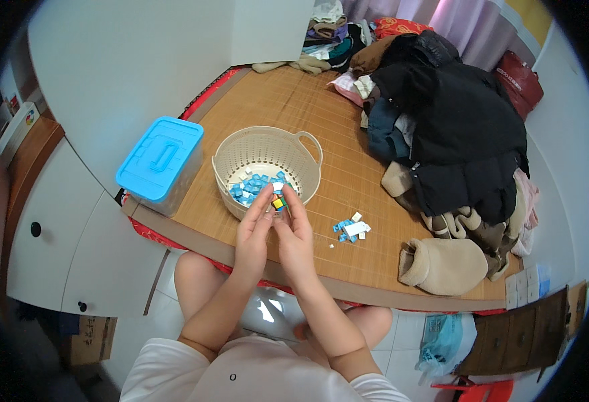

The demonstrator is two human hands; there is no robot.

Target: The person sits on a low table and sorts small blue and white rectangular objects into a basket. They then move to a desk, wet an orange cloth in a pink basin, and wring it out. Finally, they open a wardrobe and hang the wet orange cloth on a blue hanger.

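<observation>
In front of me, above the near rim of a cream plastic basket (pixel 224 194), both my hands are raised close together. A small puzzle cube (pixel 280 203) with yellow and green faces sits between their fingers. My left hand (pixel 253 231) closes on its left side, thumb toward the cube. My right hand (pixel 296 231) closes on it from the right. A white piece (pixel 278 187) shows between the fingertips; whether it is held or lies behind them I cannot tell. Many small blue and white tiles (pixel 246 190) lie in the basket, partly hidden by my fingers.
Right of the basket, a small pile of blue and white tiles (pixel 352 228) lies on the bamboo mat (pixel 254 94). A clear box with a blue lid (pixel 162 157) stands at left. A black jacket (pixel 465 127) and a beige fleece item (pixel 445 264) are heaped at right.
</observation>
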